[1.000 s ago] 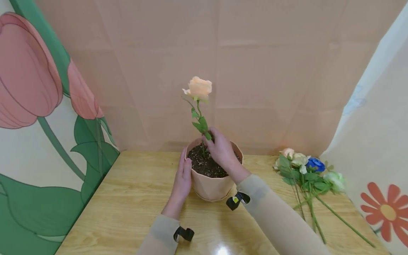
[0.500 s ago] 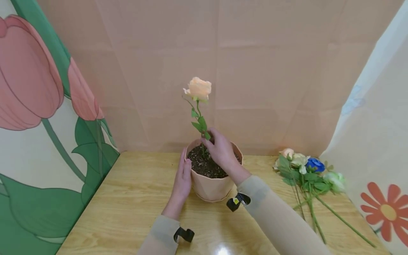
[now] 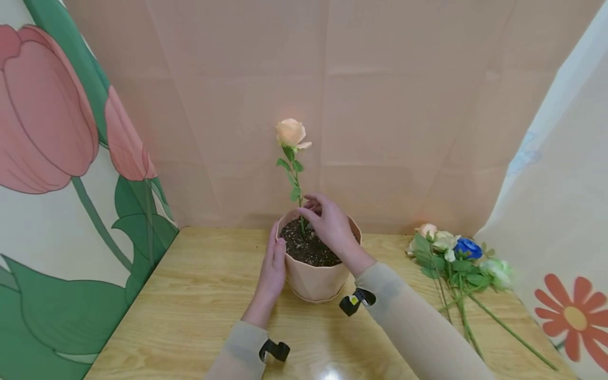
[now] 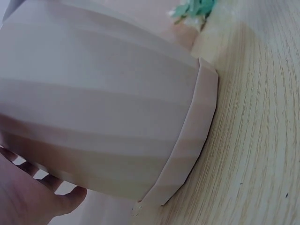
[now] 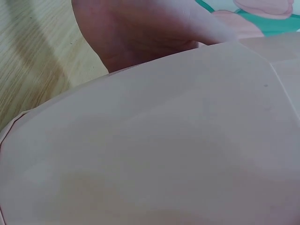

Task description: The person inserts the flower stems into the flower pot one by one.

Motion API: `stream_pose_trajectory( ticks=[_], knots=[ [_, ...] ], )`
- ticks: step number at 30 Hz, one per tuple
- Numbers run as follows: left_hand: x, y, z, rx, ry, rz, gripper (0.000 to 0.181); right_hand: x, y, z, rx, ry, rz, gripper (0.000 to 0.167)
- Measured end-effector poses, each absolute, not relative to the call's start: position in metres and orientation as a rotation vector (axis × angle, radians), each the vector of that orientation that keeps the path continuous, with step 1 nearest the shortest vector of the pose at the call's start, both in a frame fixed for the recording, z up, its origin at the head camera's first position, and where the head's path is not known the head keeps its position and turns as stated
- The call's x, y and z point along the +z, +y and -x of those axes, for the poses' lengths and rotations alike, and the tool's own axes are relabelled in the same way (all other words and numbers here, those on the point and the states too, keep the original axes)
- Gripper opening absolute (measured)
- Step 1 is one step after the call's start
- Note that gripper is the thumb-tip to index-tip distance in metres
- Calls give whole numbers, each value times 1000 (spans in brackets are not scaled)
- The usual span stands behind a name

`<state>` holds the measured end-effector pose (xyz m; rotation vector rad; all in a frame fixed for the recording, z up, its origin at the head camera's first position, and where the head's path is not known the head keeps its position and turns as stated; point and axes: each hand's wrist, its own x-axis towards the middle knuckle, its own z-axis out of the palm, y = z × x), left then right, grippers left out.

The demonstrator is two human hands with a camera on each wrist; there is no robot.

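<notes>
A peach rose [image 3: 291, 133] with a leafy green stem stands in dark soil [image 3: 311, 248] inside a pale pink faceted pot [image 3: 315, 279]. My right hand [image 3: 332, 224] reaches over the pot's rim and pinches the lower stem between thumb and fingers, just above the soil. Flat along the pot's left side, my left hand [image 3: 272, 266] rests with its fingers straight. The left wrist view has the pot's wall [image 4: 103, 98] and part of that hand [image 4: 28, 197]. In the right wrist view the pot's wall hides the right hand; the left hand [image 5: 140, 33] appears beyond it.
Several loose artificial roses, including a blue rose [image 3: 467, 248] and a pale green rose [image 3: 497, 272], lie at the right of the wooden table [image 3: 190, 295]. A pinkish backdrop [image 3: 404, 121] rises behind the pot. Printed flower panels flank both sides.
The rose has turned about its stem, so its bloom and leaves face differently, and the bloom sits slightly further left. My left hand has kept its place on the pot.
</notes>
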<state>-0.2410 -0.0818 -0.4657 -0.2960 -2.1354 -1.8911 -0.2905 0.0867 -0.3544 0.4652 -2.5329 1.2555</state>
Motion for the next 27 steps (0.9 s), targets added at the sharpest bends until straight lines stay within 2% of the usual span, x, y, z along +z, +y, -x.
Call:
stream_pose_trajectory(
  ticks=[10,17,27],
  knots=[
    [-465,-82,240,-1894,-2143,279,58,-347,105,286,1315,-2489,-432,45],
    [-464,-82,237,-1860,-2178,248,58,-339,140,280,1277,-2489,-395,42],
    [-461,-79,234,-1849,-2198,232,59,-335,190,277,1215,-2525,-331,46]
  ],
)
